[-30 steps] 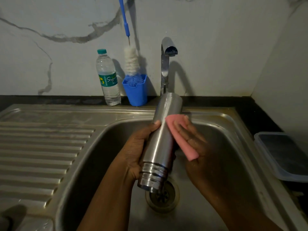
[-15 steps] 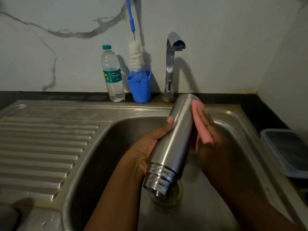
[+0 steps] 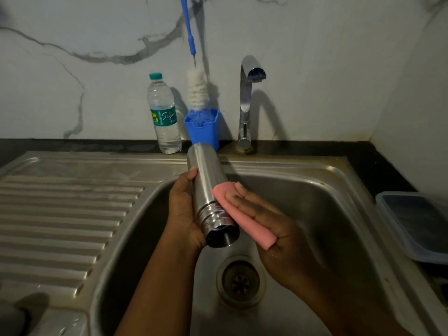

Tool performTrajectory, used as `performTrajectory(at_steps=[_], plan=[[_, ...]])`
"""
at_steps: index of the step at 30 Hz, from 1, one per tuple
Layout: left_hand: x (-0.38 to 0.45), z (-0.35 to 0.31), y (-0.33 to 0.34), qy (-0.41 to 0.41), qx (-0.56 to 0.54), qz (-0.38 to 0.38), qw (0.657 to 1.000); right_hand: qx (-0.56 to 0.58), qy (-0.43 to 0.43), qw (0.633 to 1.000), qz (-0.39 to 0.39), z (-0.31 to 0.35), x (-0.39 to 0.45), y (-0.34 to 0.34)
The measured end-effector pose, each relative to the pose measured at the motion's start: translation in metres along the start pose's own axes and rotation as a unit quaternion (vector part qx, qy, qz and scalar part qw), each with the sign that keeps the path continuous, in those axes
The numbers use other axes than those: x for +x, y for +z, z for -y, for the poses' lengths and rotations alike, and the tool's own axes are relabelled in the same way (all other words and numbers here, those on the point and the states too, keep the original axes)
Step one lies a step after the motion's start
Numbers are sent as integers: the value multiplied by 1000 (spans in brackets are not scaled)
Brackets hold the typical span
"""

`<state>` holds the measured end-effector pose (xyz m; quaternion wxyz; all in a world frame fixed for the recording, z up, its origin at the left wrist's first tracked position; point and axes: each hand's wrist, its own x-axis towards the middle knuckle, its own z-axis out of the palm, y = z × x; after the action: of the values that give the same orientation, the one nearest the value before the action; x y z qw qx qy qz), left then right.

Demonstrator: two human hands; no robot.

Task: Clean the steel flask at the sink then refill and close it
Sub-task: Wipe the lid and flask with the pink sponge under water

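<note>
The left hand (image 3: 184,209) is holding the steel flask (image 3: 209,192) around its middle, over the sink (image 3: 315,190), while the right hand (image 3: 274,226) is pressing a pink cloth (image 3: 240,214) flat against the flask's right side. The flask is pointing its open mouth near and down, its closed end far and up, so the cloth is lying just right of it. At the far edge a brush (image 3: 197,93) is standing in a blue cup (image 3: 202,129), beside a water bottle (image 3: 163,115).
</note>
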<state>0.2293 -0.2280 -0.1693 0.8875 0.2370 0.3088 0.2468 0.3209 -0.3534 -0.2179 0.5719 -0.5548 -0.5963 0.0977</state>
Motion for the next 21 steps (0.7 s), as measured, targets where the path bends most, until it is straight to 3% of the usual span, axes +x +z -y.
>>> performTrajectory(at_steps=[5,9,13,17,21], plan=[[4,7,0,-61,48,34,996,-122,-10,992,-2,-11,1,-8],[2,12,2,-97,130,82,983,-270,-49,957,-98,-21,2,-29],[-4,13,2,-170,139,165,962,-129,84,969,-191,-17,6,-43],[-1,9,1,-191,145,162,957,-117,42,976,-177,-17,8,-33],[0,10,2,-140,142,140,970,25,75,990,-119,-16,8,-21]])
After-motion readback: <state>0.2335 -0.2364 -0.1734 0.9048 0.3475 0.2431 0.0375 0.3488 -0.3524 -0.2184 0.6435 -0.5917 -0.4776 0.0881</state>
